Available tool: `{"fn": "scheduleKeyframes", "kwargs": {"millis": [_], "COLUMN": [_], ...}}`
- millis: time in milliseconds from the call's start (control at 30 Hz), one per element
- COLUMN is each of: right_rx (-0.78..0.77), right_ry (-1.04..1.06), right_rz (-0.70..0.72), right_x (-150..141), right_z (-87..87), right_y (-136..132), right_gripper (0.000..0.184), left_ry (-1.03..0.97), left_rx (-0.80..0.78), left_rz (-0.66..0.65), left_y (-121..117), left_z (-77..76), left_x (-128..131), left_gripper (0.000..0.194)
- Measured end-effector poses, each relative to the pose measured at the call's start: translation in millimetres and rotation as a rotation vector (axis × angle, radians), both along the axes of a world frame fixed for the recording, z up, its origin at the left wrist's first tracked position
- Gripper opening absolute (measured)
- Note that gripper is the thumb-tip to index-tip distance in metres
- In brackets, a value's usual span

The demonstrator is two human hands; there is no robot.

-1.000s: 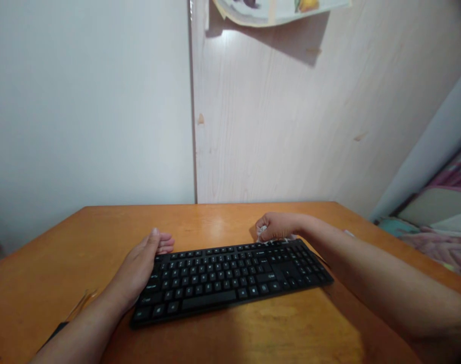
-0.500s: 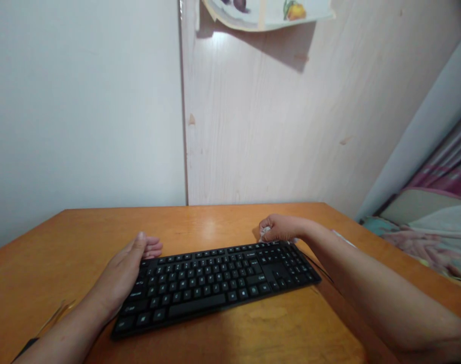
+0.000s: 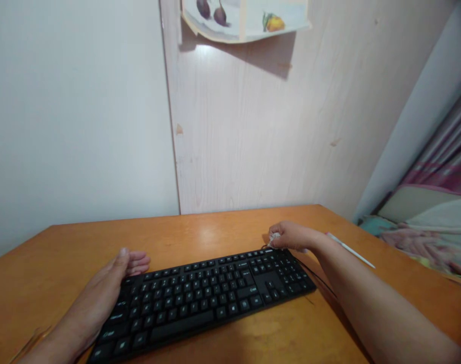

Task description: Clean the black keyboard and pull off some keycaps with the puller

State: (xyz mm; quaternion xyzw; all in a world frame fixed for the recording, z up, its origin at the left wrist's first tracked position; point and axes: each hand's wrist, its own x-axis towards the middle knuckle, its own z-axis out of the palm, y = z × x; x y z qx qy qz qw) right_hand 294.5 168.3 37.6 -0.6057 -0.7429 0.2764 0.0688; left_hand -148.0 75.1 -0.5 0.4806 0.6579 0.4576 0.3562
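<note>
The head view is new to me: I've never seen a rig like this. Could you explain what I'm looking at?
There is no machine here, just one person's two bare hands. A camera worn on the head looks forward and down. On the wooden table lies a black keyboard, set at a slant, and a thin white stick-like item beyond the right forearm. The left hand, open, appears to rest against the keyboard's left end. The right hand, at the far edge near the other end, grips a crumpled white wad; its material is unclear.
</note>
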Motion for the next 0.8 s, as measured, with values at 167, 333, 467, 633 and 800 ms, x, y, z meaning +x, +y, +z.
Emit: {"fn": "scheduleKeyframes", "kwargs": {"millis": [167, 333, 467, 633, 800], "right_rx": [-0.01, 0.097, -0.03, -0.082, -0.01], "right_ry": [-0.038, -0.198, -0.039, 0.074, 0.054], "right_rz": [0.006, -0.106, 0.023, 0.141, 0.199], "right_x": [10, 24, 19, -3, -12], "right_z": [5.2, 6.5, 10.9, 10.7, 0.9], "right_y": [-1, 2, -6, -13, -9], "right_gripper": [0.011, 0.01, 0.018, 0.017, 0.01], "left_ry": [0.024, 0.024, 0.021, 0.022, 0.021], "left_rx": [-0.03, -0.041, -0.014, -0.045, -0.051], "left_rz": [0.027, -0.001, -0.03, -0.009, -0.004], "left_y": [0, 9, 13, 7, 7], "left_z": [2.7, -15.3, -25.4, -15.4, -12.2], "left_x": [0, -15, -25, -15, -12], "left_gripper": [0.071, 0.069, 0.066, 0.071, 0.073]}}
